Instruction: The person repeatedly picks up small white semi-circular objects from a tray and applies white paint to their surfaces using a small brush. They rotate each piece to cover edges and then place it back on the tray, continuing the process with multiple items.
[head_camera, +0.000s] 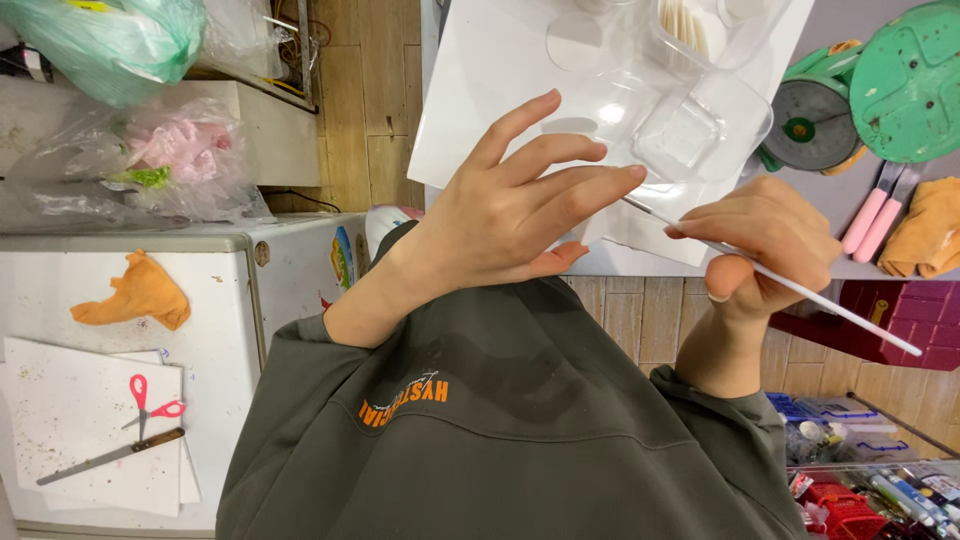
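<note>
the left hand (515, 205) sits near the middle of the view, palm flat and fingers spread and stretched toward two o'clock, gripping nothing; its fingertips lie over the edge of a large white sheet of board (480, 90) that fills the twelve o'clock area. the right hand (765, 245) is at three o'clock, curled closed around a thin white stick with a fine tip (800, 290), like a slim brush handle. the stick runs from the hand's fingers toward nine o'clock, its tip ending just beside the left hand's fingertips, while its long tail points out toward four o'clock. whether the tip touches the left hand cannot be told.

on the white board, at one o'clock, stands a clear plastic moulded tray with square pockets (680, 120); a stack of round white discs (690, 25) sits in one pocket at its far end. further out at two o'clock lie round green metal discs (905, 80), and just below them two pink handles (872, 215) beside an orange cloth (930, 230).

at nine o'clock another orange cloth (135, 290) rests on a white cabinet top (215, 330). at seven o'clock small red-handled scissors (148, 405) and a flat metal blade with a dark handle (110, 455) lie on white boards. a pale green plastic bag (110, 40) bulges at eleven o'clock.
</note>
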